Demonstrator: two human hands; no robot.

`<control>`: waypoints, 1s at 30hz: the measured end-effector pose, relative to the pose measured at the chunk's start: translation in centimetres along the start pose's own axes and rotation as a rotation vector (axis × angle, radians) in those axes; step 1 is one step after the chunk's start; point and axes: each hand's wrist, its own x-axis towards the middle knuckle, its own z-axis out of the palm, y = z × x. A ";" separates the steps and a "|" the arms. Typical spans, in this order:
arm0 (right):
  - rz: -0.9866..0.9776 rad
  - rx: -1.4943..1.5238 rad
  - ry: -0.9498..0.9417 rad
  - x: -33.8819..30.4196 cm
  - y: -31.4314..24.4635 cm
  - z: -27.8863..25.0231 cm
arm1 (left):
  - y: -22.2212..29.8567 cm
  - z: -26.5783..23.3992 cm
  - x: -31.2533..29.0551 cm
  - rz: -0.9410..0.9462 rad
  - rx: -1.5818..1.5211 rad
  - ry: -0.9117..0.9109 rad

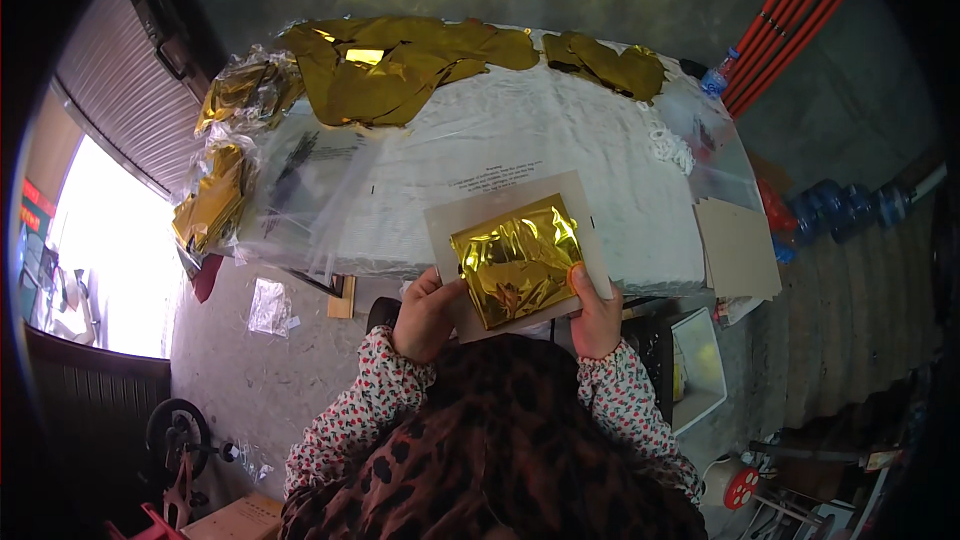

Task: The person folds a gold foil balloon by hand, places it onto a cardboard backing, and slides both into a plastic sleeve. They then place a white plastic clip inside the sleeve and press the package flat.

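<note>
A folded gold foil sheet (518, 260) lies on a beige card (437, 225), held up in front of me at the table's near edge. My left hand (425, 315) grips the left side of the card, thumb by the foil's edge. On the opposite side, my right hand (597, 310) pinches card and foil together, its thumb lying on the gold surface. The fingers of both hands are partly hidden behind the card. The foil is shiny and creased, slightly tilted on the card.
Flat gold foil pieces (400, 70) line the far edge of the white-covered table (600, 230). Clear bags with gold foil (215, 195) sit at its left end. White string (668, 145) and beige cards (738, 250) lie to the right. A white bin (700, 370) stands below.
</note>
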 end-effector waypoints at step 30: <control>-0.032 -0.041 0.171 -0.3 2.5 2.5 | 0.2 0.8 0.0 0.310 0.360 0.314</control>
